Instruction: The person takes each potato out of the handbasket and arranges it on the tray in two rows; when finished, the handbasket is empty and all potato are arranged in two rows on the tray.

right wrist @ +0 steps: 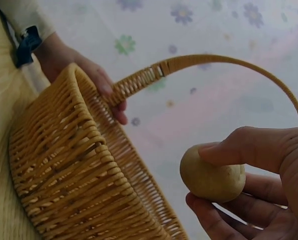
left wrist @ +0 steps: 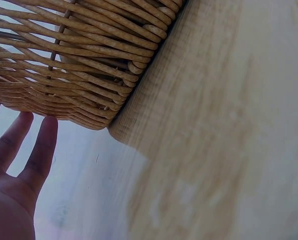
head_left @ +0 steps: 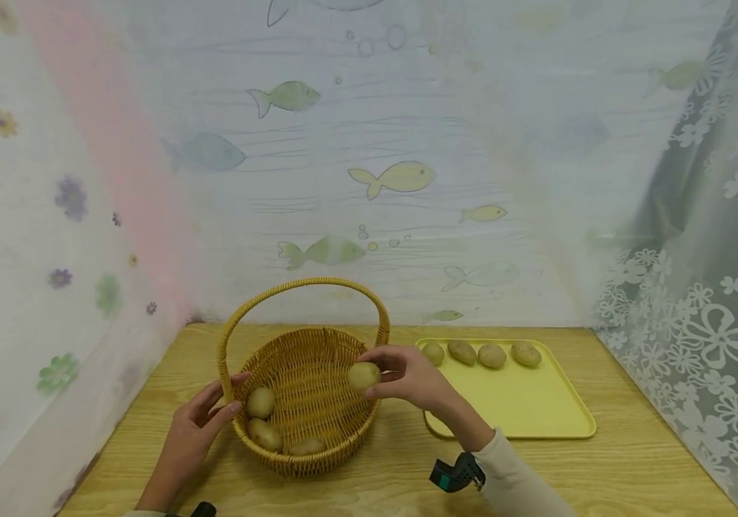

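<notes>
While the left hand (head_left: 191,424) grips the left rim of the wicker basket (head_left: 307,467) at the foot of its handle (head_left: 304,281), the right hand (head_left: 417,377) pinches a potato (head_left: 364,376) between thumb and fingers. That potato is at the basket's right side, over the opening as the head view shows it; the right wrist view shows it apart from the weave. In the left wrist view, fingertips of the left hand meet the outer side of the basket.

The basket stands upright on the wooden worktop (head_left: 388,474), nearer its left edge than its right, with the handle arching over it. Three potatoes lie inside: a round one (head_left: 260,403) and a longer one (head_left: 265,435) along the left wall, and a third (head_left: 307,446) by the near wall, partly hidden by the rim.

Towards the worktop's far right corner lies a yellow tray (head_left: 511,409). Four more potatoes (head_left: 492,356) sit in a row along the tray's far edge, the leftmost in its far left corner. Behind the worktop's far edge hangs a pale sheet (head_left: 343,129) printed with fish.
</notes>
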The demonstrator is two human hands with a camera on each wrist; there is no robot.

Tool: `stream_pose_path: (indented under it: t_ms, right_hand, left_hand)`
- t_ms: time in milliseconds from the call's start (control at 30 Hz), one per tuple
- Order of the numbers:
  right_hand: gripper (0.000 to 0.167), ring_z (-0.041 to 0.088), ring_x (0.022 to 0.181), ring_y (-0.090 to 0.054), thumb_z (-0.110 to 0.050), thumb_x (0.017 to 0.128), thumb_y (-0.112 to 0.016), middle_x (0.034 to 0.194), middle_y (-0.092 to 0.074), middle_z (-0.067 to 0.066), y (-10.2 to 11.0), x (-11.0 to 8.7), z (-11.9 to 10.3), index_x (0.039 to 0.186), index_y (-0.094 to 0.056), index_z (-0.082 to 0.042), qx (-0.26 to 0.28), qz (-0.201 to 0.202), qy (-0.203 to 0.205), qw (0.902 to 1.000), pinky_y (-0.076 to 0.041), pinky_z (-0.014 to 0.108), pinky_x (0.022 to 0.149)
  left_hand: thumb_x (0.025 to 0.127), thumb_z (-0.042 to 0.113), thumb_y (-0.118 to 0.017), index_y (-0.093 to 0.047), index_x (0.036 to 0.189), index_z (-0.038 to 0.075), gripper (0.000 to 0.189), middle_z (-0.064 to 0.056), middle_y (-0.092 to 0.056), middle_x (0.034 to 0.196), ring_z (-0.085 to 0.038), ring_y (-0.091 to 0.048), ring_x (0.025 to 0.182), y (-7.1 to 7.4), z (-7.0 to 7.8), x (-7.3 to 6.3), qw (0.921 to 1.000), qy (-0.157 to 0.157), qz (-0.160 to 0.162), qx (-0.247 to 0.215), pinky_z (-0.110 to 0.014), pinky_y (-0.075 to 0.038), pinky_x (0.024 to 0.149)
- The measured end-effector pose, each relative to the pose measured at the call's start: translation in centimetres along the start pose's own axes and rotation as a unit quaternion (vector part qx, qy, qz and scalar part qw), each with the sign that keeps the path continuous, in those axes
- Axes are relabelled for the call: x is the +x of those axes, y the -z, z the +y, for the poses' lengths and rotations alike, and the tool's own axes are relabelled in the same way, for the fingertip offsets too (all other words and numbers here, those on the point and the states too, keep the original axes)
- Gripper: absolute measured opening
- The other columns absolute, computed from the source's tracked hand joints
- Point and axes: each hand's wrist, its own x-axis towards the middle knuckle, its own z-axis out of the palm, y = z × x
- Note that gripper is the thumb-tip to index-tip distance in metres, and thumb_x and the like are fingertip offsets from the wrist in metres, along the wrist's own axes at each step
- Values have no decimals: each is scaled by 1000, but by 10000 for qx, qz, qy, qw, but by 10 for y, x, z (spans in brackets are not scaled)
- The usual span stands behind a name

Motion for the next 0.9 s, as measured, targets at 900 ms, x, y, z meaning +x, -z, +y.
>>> stream_pose_path:
  t_ms: [900]
  right_hand:
    - [51, 28, 108, -67, 0, 90, -80, 125, -66, 20, 26, -24, 4, 136, -62, 9, -14, 344, 123, 9993, -61, 38, 87]
  left_hand:
    - [107, 2, -58, -52, 150, 1, 43, -19, -53, 151, -12, -45, 142, -1, 0, -1, 9999, 135, 31, -76, -22, -48, 104]
